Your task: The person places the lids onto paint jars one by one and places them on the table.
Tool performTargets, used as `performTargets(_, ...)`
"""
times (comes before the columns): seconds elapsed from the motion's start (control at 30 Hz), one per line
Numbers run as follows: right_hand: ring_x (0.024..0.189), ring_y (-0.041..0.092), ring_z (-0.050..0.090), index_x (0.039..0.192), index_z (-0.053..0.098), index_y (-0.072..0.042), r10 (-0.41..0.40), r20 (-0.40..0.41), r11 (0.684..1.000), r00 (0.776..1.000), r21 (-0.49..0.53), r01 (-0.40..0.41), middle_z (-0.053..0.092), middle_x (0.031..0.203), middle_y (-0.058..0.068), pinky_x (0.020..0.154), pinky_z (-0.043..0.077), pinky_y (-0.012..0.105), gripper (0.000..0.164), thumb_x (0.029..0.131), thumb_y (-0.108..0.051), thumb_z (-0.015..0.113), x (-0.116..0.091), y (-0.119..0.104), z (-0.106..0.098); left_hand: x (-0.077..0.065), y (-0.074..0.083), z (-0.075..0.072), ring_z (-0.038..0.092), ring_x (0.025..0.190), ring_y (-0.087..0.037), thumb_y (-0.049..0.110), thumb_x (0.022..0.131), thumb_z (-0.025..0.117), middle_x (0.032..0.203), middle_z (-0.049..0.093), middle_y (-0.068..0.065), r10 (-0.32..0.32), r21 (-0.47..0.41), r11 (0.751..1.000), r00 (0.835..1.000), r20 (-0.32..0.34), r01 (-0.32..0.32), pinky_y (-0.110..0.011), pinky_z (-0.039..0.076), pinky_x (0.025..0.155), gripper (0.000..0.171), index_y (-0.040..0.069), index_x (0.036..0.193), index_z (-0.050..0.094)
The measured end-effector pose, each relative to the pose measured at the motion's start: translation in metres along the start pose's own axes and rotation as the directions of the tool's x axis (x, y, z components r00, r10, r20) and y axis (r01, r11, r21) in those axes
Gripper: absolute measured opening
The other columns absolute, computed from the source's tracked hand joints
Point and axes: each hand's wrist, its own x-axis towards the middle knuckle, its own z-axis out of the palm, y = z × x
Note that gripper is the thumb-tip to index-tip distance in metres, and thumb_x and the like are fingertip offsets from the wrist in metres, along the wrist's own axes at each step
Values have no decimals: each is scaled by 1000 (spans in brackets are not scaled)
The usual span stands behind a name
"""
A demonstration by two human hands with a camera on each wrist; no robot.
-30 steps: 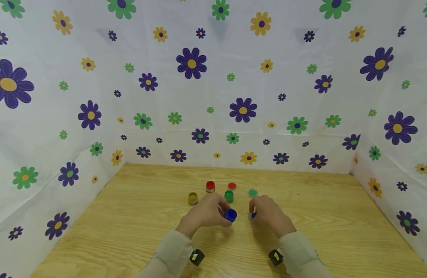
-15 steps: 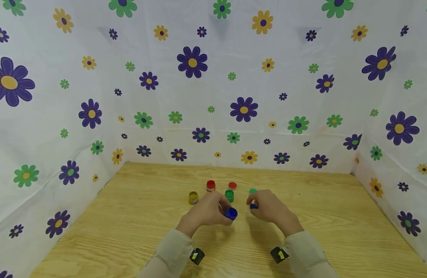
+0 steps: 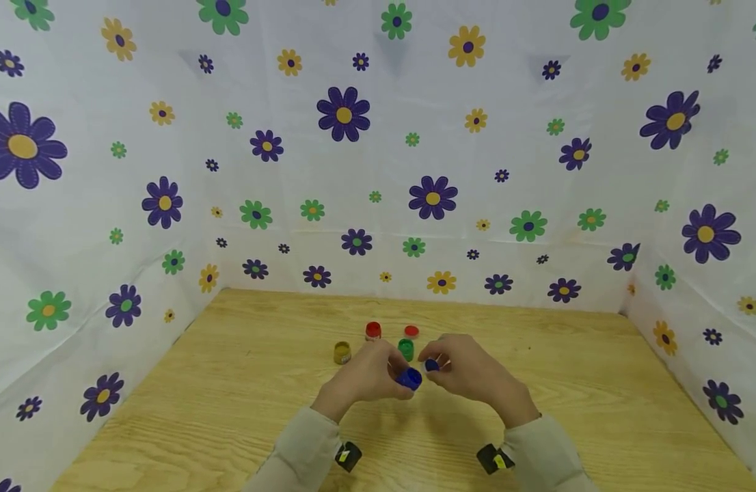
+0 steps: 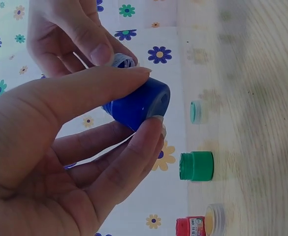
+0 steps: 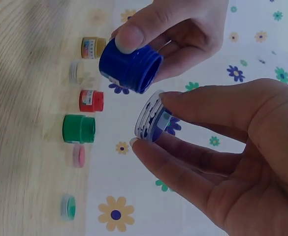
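Observation:
Between thumb and fingers, my left hand [image 3: 368, 372] holds a small blue paint jar [image 5: 126, 66], tilted, with its uncovered mouth toward the right hand. My right hand [image 3: 476, 369] pinches the jar's clear, blue-stained lid [image 5: 151, 118] by its rim. In the right wrist view, lid and jar mouth are close together but apart. Behind the hands on the table stand an uncovered green paint jar [image 3: 405, 349], a red paint jar [image 3: 373, 331] and a yellow-brown paint jar [image 3: 342, 352].
A red lid [image 3: 411, 331] lies behind the green jar. The green lid [image 5: 69, 206] and a clear lid [image 5: 76, 73] also rest on the wooden table [image 3: 279, 424]. A flower-print cloth [image 3: 378, 164] encloses the back and sides.
My right hand has lifted the blue jar's lid and brought it left, close to the jar mouth. The left hand keeps the jar nearly in place.

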Motion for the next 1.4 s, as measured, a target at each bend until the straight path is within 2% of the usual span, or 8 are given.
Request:
performTargets(0.13, 91, 22, 70, 108, 75, -2, -49, 7, 998, 999, 32, 49, 73, 100, 9, 79, 63, 36, 19, 89, -1, 77, 0, -4, 1, -1, 1, 0, 70, 78, -10, 15, 78, 90, 90, 78, -4, 16, -2, 1000, 1000, 0, -16, -28, 61, 73, 31, 1, 104, 78)
performTargets(0.53, 100, 26, 75, 113, 73, 2, -126, 22, 989, 992, 77, 124, 74, 109, 13, 84, 63, 34, 23, 90, 2, 75, 3, -7, 2, -1, 1, -1, 68, 71, -7, 16, 78, 90, 83, 77, -3, 55, 2, 998, 998, -6, -55, -22, 57, 66, 25, 3, 96, 80)
performTargets(0.9, 99, 24, 75, 111, 74, 0, -132, 35, 988, 991, 86, 128, 73, 108, 12, 83, 62, 27, 22, 89, 3, 76, 4, -5, 5, -1, 2, 0, 67, 68, -6, 15, 78, 90, 80, 77, 0, 65, 10, 998, 998, -9, -65, -21, 56, 64, 20, 5, 92, 81)
performTargets(1.1, 99, 24, 75, 111, 73, 1, -130, 42, 988, 991, 84, 126, 73, 109, 13, 83, 63, 30, 22, 90, 1, 76, 4, -4, 5, -1, 3, -2, 67, 67, -6, 15, 77, 91, 78, 76, 0, 65, 11, 998, 998, -4, -65, -21, 56, 64, 19, 5, 90, 80)
performTargets(1.4, 99, 23, 75, 113, 73, 0, -147, 62, 984, 987, 108, 140, 74, 110, 12, 82, 62, 27, 22, 91, 1, 75, 4, -7, 5, -3, 7, -3, 66, 65, -7, 14, 77, 90, 76, 75, 1, 66, 7, 998, 998, 0, -66, -21, 56, 62, 16, 6, 86, 80)
